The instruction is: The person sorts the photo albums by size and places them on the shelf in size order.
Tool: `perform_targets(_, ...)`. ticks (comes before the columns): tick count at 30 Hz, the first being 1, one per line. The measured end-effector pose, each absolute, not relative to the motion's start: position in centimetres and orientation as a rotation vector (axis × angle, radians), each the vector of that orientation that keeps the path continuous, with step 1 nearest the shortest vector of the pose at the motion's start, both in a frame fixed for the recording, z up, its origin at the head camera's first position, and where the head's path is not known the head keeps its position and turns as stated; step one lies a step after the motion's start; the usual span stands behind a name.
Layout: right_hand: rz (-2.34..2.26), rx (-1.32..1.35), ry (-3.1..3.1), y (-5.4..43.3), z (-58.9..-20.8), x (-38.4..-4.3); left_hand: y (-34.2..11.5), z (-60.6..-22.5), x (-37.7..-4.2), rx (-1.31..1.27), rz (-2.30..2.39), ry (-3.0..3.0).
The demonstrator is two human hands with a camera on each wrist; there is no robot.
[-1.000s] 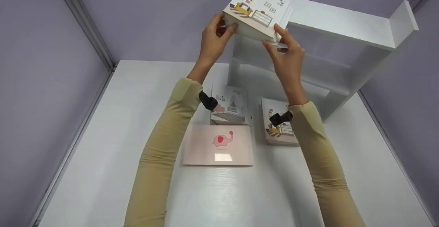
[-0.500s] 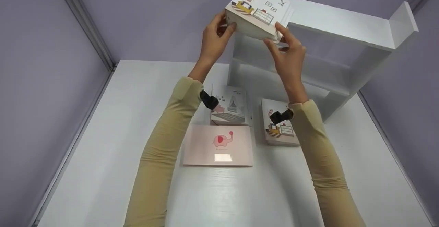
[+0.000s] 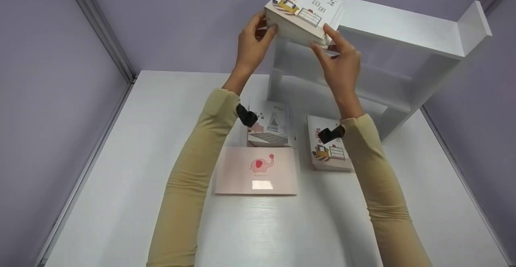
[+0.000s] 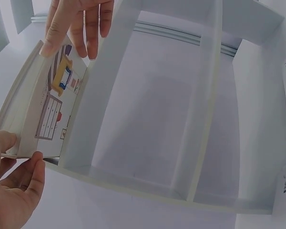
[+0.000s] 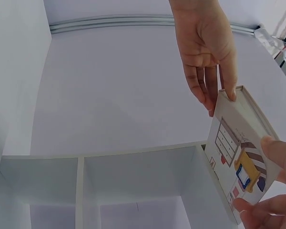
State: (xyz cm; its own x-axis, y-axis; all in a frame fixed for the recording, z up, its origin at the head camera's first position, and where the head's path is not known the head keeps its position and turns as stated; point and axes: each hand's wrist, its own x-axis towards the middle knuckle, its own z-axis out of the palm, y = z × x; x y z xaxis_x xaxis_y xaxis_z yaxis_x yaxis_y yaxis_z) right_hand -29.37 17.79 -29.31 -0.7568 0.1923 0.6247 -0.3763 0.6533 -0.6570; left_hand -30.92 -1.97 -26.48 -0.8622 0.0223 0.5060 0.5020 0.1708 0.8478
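Observation:
A thick white book [image 3: 304,11] with a printed room scene is held tilted at the upper left end of the white shelf unit [image 3: 397,17]. My left hand [image 3: 253,45] grips its left end, thumb on the near edge. At the opposite corner, my right hand [image 3: 342,65] pinches the book between thumb and fingers. In the left wrist view the left hand [image 4: 78,21] comes in from the top and the right hand [image 4: 14,191] from below. The right wrist view has the right hand [image 5: 207,47] above and the left hand [image 5: 276,186] at lower right.
On the white table [image 3: 250,234] lie a pink elephant-print book [image 3: 238,170], white books with a tent picture [image 3: 270,126] behind it, and a stack with the room scene [image 3: 328,150], partly behind the right sleeve. The shelf's upright end panel [image 3: 475,29] stands at right.
Both hands and the held book have shifted very slightly up and to the right. Their grip stays the same, and the books on the table have not moved.

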Motion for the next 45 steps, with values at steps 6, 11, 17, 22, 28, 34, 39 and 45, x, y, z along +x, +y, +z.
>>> perform_targets(6, 1.07, 0.114, -2.208, 17.8, -29.1, -29.5, -2.0, -26.6, -31.2, -0.501, -1.738, -2.064)
perform_targets(11, 1.058, 0.098, -2.22, 17.9, -29.1, -29.6, -1.8, -26.6, -31.4, -0.489, -1.748, -2.078)
perform_targets(17, 1.046, 0.083, -2.228, 18.0, -29.1, -29.9, -1.7, -26.7, -31.9, -0.467, -1.75, -2.09)
perform_targets(22, 1.026, 0.078, -2.229, 18.1, -29.2, -30.1, -1.8, -26.7, -31.6, -0.485, -1.733, -2.084)
perform_targets(28, 1.021, 0.074, -2.233, 18.2, -29.3, -30.6, -1.8, -26.9, -31.7, -0.494, -1.731, -2.09)
perform_targets(34, 1.026, 0.077, -2.239, 18.3, -29.4, -31.1, -1.8, -27.3, -31.9, -0.498, -1.746, -2.089)
perform_targets(39, 1.026, 0.077, -2.243, 18.2, -29.6, -31.4, -1.7, -27.9, -32.4, -0.523, -1.75, -2.062)
perform_targets(45, 1.006, 0.062, -2.245, 18.4, -29.5, -31.7, -1.4, -29.6, -34.9, -0.545, -1.737, -2.073)
